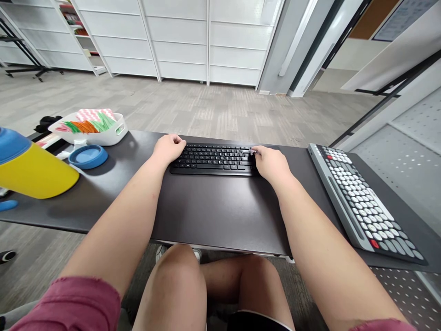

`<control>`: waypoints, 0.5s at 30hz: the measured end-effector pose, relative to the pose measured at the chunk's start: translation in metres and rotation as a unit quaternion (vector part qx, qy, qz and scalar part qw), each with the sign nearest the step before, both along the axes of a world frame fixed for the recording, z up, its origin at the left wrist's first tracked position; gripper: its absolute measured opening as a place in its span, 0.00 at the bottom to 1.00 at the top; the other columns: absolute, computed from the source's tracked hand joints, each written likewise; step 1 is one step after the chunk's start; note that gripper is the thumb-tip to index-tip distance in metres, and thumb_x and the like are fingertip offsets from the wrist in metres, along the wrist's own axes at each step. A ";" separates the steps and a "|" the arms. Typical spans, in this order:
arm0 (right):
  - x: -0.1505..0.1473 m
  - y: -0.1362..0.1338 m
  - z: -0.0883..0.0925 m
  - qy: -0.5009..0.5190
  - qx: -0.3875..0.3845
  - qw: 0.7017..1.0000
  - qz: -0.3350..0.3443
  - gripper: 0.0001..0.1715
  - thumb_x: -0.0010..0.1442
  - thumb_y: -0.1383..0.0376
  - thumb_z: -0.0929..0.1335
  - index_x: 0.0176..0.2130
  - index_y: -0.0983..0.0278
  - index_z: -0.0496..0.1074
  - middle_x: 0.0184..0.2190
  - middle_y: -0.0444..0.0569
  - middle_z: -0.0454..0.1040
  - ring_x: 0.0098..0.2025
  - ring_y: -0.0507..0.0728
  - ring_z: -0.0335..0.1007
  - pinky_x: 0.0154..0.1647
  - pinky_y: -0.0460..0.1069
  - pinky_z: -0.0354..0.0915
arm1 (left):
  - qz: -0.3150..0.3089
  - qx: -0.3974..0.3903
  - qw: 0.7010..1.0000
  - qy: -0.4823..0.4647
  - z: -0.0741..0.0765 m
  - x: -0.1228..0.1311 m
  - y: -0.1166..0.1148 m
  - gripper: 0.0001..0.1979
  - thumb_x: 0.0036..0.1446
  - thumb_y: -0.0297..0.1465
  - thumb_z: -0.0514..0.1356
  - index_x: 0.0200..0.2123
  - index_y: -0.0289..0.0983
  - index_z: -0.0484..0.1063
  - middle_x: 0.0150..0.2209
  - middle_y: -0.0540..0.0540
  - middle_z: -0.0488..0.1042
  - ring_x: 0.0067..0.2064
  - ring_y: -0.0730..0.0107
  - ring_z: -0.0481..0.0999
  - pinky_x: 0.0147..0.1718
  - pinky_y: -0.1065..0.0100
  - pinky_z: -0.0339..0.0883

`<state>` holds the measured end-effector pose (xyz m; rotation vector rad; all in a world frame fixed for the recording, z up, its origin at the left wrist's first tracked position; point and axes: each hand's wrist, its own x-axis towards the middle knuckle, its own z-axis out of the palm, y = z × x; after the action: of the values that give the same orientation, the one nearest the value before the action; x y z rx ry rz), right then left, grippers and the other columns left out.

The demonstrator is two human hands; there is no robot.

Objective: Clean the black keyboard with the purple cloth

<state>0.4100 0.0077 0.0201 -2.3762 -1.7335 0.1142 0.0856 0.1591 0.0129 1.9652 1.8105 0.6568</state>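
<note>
Black keyboard [214,158], its legends [220,155] too small for us to read, lies on the dark table [220,207] between our left hand [168,148] and right hand [273,162], both curled, whether gripping we cannot tell.

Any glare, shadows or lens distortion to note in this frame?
Head view: soft glare on the dark tabletop; head view: shadow beside the yellow-and-blue container; head view: white cabinet seams splay outward toward the top; head view: black keyboard keys distinguishable, legends too small to read.
</note>
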 end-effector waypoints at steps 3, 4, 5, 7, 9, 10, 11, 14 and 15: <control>0.000 0.000 0.000 -0.001 -0.004 1.000 -0.002 0.28 0.78 0.65 0.60 0.69 0.56 0.77 0.59 0.56 0.84 0.61 0.66 0.79 0.59 0.56 0.70 | -0.003 0.005 1.000 0.004 0.000 0.000 0.001 0.07 0.63 0.38 0.66 0.34 0.43 0.79 0.43 0.43 0.85 0.46 0.53 0.82 0.51 0.58 0.73; 0.000 0.000 0.000 -0.001 -0.004 1.000 -0.002 0.28 0.78 0.65 0.60 0.69 0.56 0.77 0.59 0.56 0.84 0.61 0.67 0.79 0.59 0.56 0.70 | -0.004 0.007 1.000 0.004 -0.001 0.000 0.001 0.07 0.63 0.38 0.66 0.34 0.43 0.79 0.43 0.42 0.85 0.46 0.53 0.82 0.51 0.58 0.73; 0.000 0.000 0.000 -0.001 -0.004 1.000 -0.003 0.29 0.78 0.65 0.60 0.69 0.56 0.77 0.59 0.56 0.84 0.61 0.67 0.79 0.59 0.56 0.70 | -0.003 0.007 1.000 0.003 -0.001 0.000 0.001 0.07 0.63 0.38 0.66 0.34 0.42 0.78 0.42 0.42 0.85 0.46 0.53 0.82 0.51 0.58 0.73; 0.000 0.000 0.001 -0.001 -0.004 1.000 -0.004 0.29 0.78 0.65 0.60 0.69 0.56 0.77 0.59 0.56 0.84 0.61 0.66 0.79 0.59 0.56 0.70 | -0.001 0.006 1.000 -0.001 -0.001 0.000 0.002 0.07 0.63 0.38 0.66 0.34 0.42 0.78 0.42 0.42 0.85 0.45 0.53 0.82 0.51 0.58 0.73; -0.001 0.000 0.001 0.000 -0.007 1.000 -0.006 0.29 0.78 0.65 0.60 0.69 0.56 0.77 0.58 0.56 0.84 0.61 0.66 0.79 0.59 0.56 0.70 | 0.000 0.004 1.000 -0.004 -0.002 -0.001 0.002 0.07 0.62 0.37 0.67 0.33 0.42 0.78 0.42 0.42 0.85 0.45 0.54 0.82 0.51 0.58 0.73; -0.001 -0.001 0.001 -0.001 -0.007 1.000 -0.006 0.29 0.78 0.65 0.60 0.69 0.56 0.77 0.59 0.56 0.84 0.61 0.66 0.79 0.59 0.56 0.70 | 0.001 0.004 1.000 -0.006 -0.002 -0.001 0.002 0.07 0.62 0.37 0.67 0.33 0.42 0.78 0.41 0.43 0.85 0.45 0.54 0.82 0.51 0.58 0.73; -0.001 -0.001 0.001 -0.001 -0.008 1.000 -0.006 0.28 0.78 0.65 0.60 0.69 0.56 0.76 0.59 0.56 0.84 0.61 0.66 0.79 0.58 0.56 0.70 | 0.001 0.004 1.000 -0.006 -0.002 -0.001 0.002 0.07 0.62 0.37 0.67 0.33 0.42 0.78 0.41 0.43 0.85 0.45 0.54 0.82 0.51 0.58 0.73; -0.001 -0.001 0.002 -0.003 -0.007 1.000 -0.007 0.29 0.78 0.65 0.59 0.69 0.56 0.76 0.59 0.56 0.84 0.61 0.66 0.79 0.58 0.56 0.70 | 0.000 0.006 1.000 -0.007 -0.002 -0.001 0.002 0.07 0.63 0.37 0.66 0.33 0.42 0.78 0.42 0.43 0.86 0.45 0.54 0.82 0.51 0.58 0.73; -0.001 -0.001 0.001 -0.003 -0.006 1.000 -0.007 0.29 0.78 0.65 0.59 0.69 0.56 0.76 0.59 0.56 0.84 0.61 0.66 0.79 0.58 0.56 0.70 | 0.000 0.007 1.000 -0.007 -0.002 -0.001 0.002 0.07 0.63 0.37 0.66 0.33 0.42 0.78 0.42 0.43 0.86 0.45 0.54 0.82 0.51 0.58 0.73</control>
<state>0.4085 0.0069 0.0216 -2.3998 -1.7245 0.1156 0.0845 0.1611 0.0108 1.9650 1.8014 0.6824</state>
